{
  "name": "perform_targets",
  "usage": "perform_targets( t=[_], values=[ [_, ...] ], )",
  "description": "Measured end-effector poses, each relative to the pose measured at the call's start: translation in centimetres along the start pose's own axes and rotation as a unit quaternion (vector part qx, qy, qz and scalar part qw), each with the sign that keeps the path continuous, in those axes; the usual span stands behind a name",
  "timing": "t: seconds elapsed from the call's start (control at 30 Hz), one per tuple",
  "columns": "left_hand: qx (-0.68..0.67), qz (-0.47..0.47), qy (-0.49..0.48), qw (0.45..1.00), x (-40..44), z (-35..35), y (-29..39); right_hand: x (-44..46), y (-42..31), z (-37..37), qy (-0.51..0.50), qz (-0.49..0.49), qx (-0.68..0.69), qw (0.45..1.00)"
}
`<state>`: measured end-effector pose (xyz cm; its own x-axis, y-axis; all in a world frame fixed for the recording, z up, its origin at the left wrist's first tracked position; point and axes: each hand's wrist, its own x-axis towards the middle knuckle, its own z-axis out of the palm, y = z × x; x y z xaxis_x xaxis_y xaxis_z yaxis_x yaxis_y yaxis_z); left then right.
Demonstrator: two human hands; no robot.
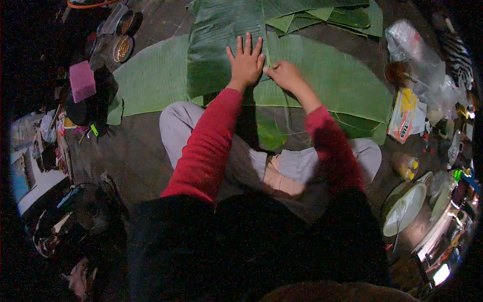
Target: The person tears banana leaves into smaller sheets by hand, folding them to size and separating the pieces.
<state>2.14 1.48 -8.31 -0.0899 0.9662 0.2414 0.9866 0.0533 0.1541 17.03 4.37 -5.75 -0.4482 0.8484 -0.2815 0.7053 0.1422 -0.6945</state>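
A dark green banana leaf lies across a wider, lighter banana leaf in front of my folded legs. My left hand rests flat on the dark leaf with fingers spread. Just to its right, my right hand is closed, its thumb and finger pinching the dark leaf's right edge, where a thin pale strip runs. Part of that edge is hidden by the fingers. Below the hands, a smaller leaf piece lies near my shins.
Cut leaf pieces are stacked at the back right. On the right are a plastic bag, a yellow and white box, a yellow-capped bottle and a pale basin. A pink block and a round tin are left.
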Motion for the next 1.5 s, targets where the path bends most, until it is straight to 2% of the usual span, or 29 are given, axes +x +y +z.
perform_targets(
  t=[0.1,0.23,0.3,0.33,0.53,0.6,0.83,0.9,0.93,1.0,1.03,1.1,1.2,1.23,1.3,1.4,1.47,1.5],
  values=[
    [0.005,0.003,-0.011,1.000,-0.6,-0.2,0.0,1.3,-1.5,0.8,0.033,0.038,-0.020,0.999],
    [-0.007,-0.004,-0.019,1.000,-0.6,-0.3,0.2,1.8,-1.4,1.0,0.026,0.087,-0.004,0.996],
    [-0.008,-0.008,-0.017,1.000,-0.5,-0.5,0.3,1.8,-0.7,1.1,0.070,0.026,-0.017,0.997],
    [-0.010,-0.006,-0.014,1.000,-0.5,-0.7,0.4,1.9,-0.4,1.1,0.069,0.025,-0.018,0.997],
    [0.007,-0.002,-0.014,1.000,-0.4,-0.8,0.3,1.9,0.0,-0.7,0.003,-0.069,-0.050,0.996],
    [0.017,-0.005,-0.026,1.000,-0.5,-0.8,0.3,2.3,0.2,-1.1,-0.020,-0.135,-0.061,0.989],
    [0.005,-0.003,-0.027,1.000,-0.5,-0.7,0.2,2.5,0.9,-2.5,-0.009,-0.161,-0.079,0.984],
    [0.005,-0.003,-0.028,1.000,-0.6,-0.6,0.2,2.8,2.0,-5.2,-0.037,-0.126,-0.220,0.966],
    [-0.002,-0.003,-0.021,1.000,-0.6,-0.5,0.2,2.8,3.1,-6.6,-0.037,-0.125,-0.222,0.966],
    [-0.010,-0.001,-0.014,1.000,-0.6,-0.4,0.1,2.8,4.8,-8.9,0.034,-0.070,-0.193,0.978],
    [-0.012,-0.001,-0.013,1.000,-0.7,-0.4,0.2,2.5,5.0,-9.4,0.036,-0.069,-0.194,0.978],
    [-0.013,0.002,-0.005,1.000,-0.5,-0.4,0.4,2.0,4.5,-10.5,0.035,-0.139,-0.207,0.968],
    [-0.002,0.010,-0.004,1.000,-0.7,-0.1,0.0,3.0,4.9,-8.8,0.075,-0.114,-0.190,0.972],
    [0.000,0.018,-0.014,1.000,-0.8,0.0,-0.2,3.0,5.0,-8.1,0.080,-0.115,-0.189,0.972],
    [0.002,0.029,-0.021,0.999,-0.8,-0.7,-0.3,2.5,3.9,-7.3,0.157,-0.060,-0.076,0.983],
    [0.007,0.059,-0.048,0.997,-0.9,-2.9,-0.6,0.3,2.8,-7.1,0.129,-0.080,-0.070,0.986],
    [-0.050,0.055,-0.235,0.969,-0.1,-5.6,-1.2,-1.6,2.3,-6.9,0.104,-0.081,-0.058,0.990],
    [-0.050,0.057,-0.233,0.970,0.3,-6.1,-1.9,-2.6,2.1,-6.8,0.054,-0.100,-0.071,0.991]
  ],
)
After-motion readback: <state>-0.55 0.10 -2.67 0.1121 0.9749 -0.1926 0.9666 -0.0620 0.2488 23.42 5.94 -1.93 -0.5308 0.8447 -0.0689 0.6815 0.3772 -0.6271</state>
